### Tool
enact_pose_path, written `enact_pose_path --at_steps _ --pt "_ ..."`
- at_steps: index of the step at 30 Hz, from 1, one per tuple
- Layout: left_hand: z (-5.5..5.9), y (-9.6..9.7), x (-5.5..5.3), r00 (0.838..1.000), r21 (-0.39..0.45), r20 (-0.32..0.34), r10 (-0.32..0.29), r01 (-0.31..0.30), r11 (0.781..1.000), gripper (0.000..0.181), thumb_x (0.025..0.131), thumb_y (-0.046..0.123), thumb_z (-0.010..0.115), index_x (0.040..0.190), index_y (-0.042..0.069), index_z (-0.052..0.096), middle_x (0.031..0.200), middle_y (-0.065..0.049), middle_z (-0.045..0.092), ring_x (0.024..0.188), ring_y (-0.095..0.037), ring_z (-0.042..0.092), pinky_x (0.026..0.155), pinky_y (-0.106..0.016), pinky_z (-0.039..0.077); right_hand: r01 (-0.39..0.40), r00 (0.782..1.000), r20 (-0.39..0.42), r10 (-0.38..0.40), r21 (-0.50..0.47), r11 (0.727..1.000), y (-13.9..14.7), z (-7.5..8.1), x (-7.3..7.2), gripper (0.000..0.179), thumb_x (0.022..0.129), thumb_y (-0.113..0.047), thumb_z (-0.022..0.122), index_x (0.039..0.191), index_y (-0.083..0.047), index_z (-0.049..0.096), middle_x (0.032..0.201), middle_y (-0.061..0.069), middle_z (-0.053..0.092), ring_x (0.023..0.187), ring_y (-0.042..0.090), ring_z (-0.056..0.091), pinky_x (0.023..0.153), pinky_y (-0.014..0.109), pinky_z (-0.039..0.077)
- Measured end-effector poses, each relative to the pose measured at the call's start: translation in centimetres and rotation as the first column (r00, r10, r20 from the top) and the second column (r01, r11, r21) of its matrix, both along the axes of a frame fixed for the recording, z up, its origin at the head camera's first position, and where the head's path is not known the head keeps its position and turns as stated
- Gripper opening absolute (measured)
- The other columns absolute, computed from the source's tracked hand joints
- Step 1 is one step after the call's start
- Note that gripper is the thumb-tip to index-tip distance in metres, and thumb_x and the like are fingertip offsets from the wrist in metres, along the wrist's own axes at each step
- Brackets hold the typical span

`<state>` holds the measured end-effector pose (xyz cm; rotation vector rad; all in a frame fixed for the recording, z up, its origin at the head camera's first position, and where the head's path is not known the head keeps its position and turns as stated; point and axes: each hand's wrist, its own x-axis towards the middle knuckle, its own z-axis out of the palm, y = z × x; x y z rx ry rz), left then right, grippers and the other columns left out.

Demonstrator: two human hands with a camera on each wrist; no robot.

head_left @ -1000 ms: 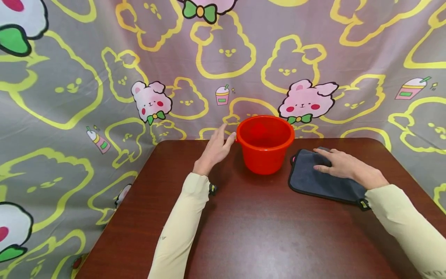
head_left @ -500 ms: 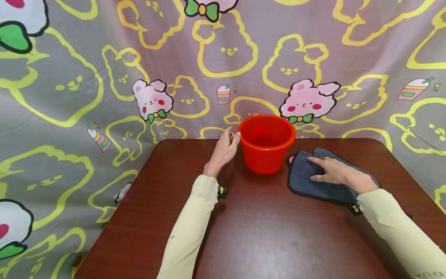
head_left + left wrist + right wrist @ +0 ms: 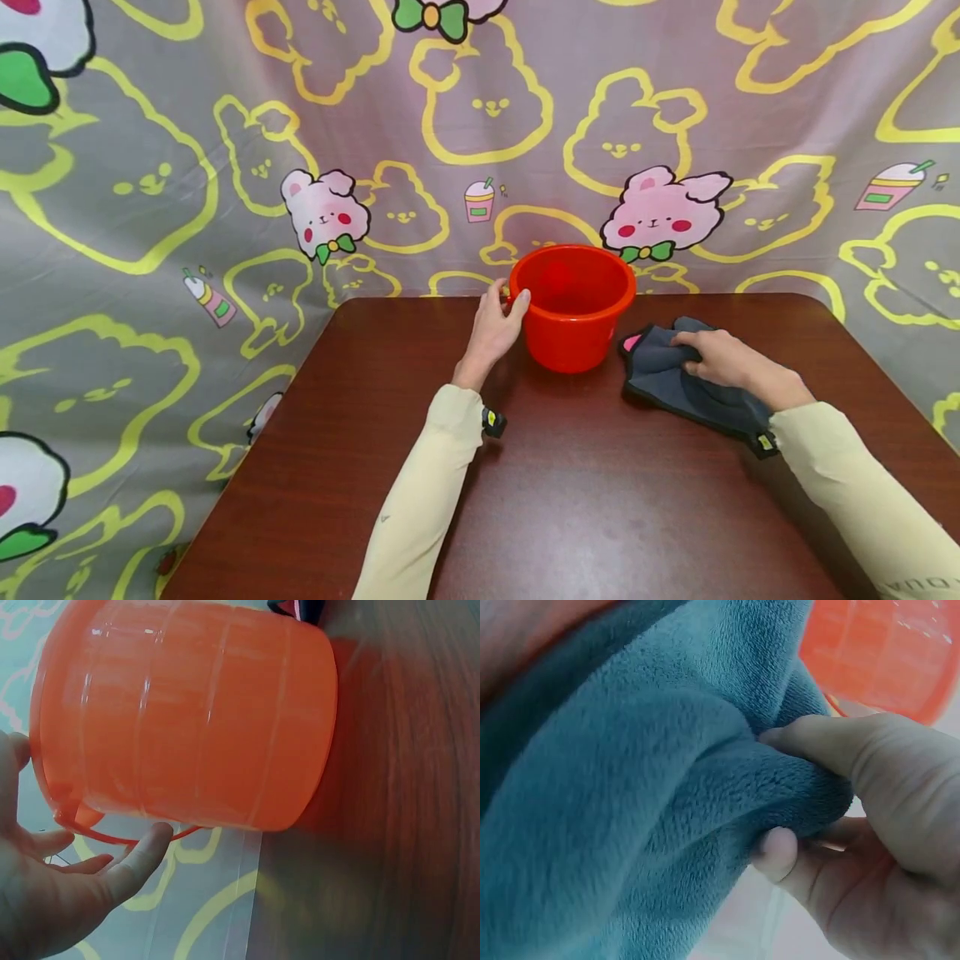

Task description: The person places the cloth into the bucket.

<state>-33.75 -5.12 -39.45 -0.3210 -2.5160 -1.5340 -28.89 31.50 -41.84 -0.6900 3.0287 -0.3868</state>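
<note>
Head view: we see the dark grey cloth (image 3: 671, 387) right of centre in the frame, bunched up on the brown desk (image 3: 555, 517). Its edge is bound in black, a small pink patch (image 3: 632, 342) shows at its left corner, and one rounded flap lies beyond the fingers. We find the right hand (image 3: 738, 367) on top, pinching a fold; the right wrist view gives us that pinch up close, at the right of the frame. There the cloth looks blue-green, thick and short-piled, with soft ridges running from the pinch toward the lower left.

Just left of the cloth, near the middle of the head view, stands the red bucket (image 3: 570, 342), upright and glossy, with a wide rim. We see the left hand (image 3: 495, 325) at its left side, fingers loosely spread; in the left wrist view a fingertip is at the rim and the thumb (image 3: 139, 866) crosses the thin red handle (image 3: 97, 835). We cannot tell whether the thumb touches it.
</note>
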Motion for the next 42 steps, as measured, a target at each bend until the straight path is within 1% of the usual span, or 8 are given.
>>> enact_pose_path --at_steps 4,9,13,23,28,34,38,42 --pt "0.1 0.4 0.4 0.999 0.000 -0.018 0.029 -0.029 1.000 0.064 0.096 0.046 0.056 0.145 0.009 0.039 0.135 -0.015 0.051 0.120 -0.030 0.056 0.105 -0.041 0.047 0.023 0.998 -0.060 -0.026 -0.051 0.998 0.6 1.0 0.1 0.038 0.084 -0.003 0.068 0.121 0.003 0.061 0.112 0.025 0.067 0.096 0.037 0.064 0.088 0.059 0.051" --pt "0.3 0.8 0.6 0.997 0.025 -0.032 0.065 -0.065 0.998 0.058 0.096 0.041 0.056 0.142 0.008 0.044 0.130 -0.013 0.056 0.114 -0.029 0.057 0.104 -0.041 0.047 0.087 0.989 -0.110 -0.101 -0.128 0.988 1.1 2.5 0.4 0.041 0.087 -0.005 0.067 0.126 0.001 0.058 0.115 0.027 0.064 0.076 0.027 0.066 0.078 0.051 0.052" --pt "0.4 1.0 0.6 0.996 0.044 -0.036 0.086 -0.085 0.995 0.055 0.096 0.037 0.057 0.142 0.009 0.045 0.130 -0.012 0.059 0.112 -0.029 0.058 0.103 -0.041 0.048 0.123 0.968 -0.194 -0.158 -0.181 0.976 1.3 3.2 0.8 0.039 0.085 -0.005 0.068 0.123 -0.002 0.061 0.116 0.027 0.064 0.080 0.028 0.061 0.074 0.046 0.046" --pt "0.4 1.1 0.5 0.995 0.098 -0.012 0.104 -0.102 0.990 0.053 0.096 0.034 0.056 0.142 0.012 0.046 0.134 -0.011 0.058 0.116 -0.029 0.060 0.103 -0.040 0.049 0.190 0.916 -0.266 -0.299 -0.368 0.910 1.5 4.3 1.6 0.032 0.087 -0.002 0.065 0.119 -0.007 0.065 0.105 0.023 0.063 0.073 0.028 0.050 0.066 0.038 0.037" --pt "0.5 1.1 0.3 0.994 0.110 -0.017 0.104 -0.101 0.989 0.051 0.095 0.032 0.056 0.141 0.012 0.047 0.133 -0.011 0.059 0.115 -0.029 0.061 0.101 -0.039 0.051 0.189 0.877 -0.316 -0.363 -0.467 0.864 1.4 5.2 1.8 0.029 0.087 -0.003 0.063 0.115 -0.008 0.068 0.109 0.019 0.063 0.072 0.011 0.047 0.062 0.023 0.034" --pt "0.6 1.0 0.1 0.996 0.125 0.002 0.091 -0.091 0.988 0.051 0.096 0.032 0.055 0.143 0.014 0.047 0.135 -0.009 0.059 0.114 -0.027 0.062 0.096 -0.038 0.054 0.198 0.848 -0.308 -0.431 -0.570 0.797 1.2 6.6 2.3 0.029 0.089 -0.008 0.061 0.116 -0.010 0.069 0.111 0.013 0.062 0.069 -0.005 0.042 0.062 0.013 0.033" --pt "0.6 1.1 -0.1 0.996 0.131 0.012 0.084 -0.084 0.988 0.051 0.096 0.032 0.054 0.143 0.015 0.046 0.135 -0.008 0.059 0.115 -0.027 0.063 0.094 -0.037 0.055 0.202 0.825 -0.303 -0.477 -0.632 0.749 0.9 7.6 2.5 0.029 0.089 -0.010 0.059 0.116 -0.010 0.069 0.101 -0.012 0.055 0.072 0.000 0.042 0.062 0.013 0.033" --pt "0.7 1.2 -0.3 0.995 0.125 0.009 0.096 -0.096 0.987 0.050 0.095 0.031 0.054 0.142 0.015 0.048 0.132 -0.008 0.061 0.112 -0.027 0.064 0.092 -0.036 0.056 0.109 0.811 -0.335 -0.479 -0.718 0.688 0.4 8.7 2.4 0.030 0.087 -0.005 0.060 0.115 -0.005 0.070 0.097 -0.027 0.051 0.072 0.001 0.044 0.061 0.011 0.034"
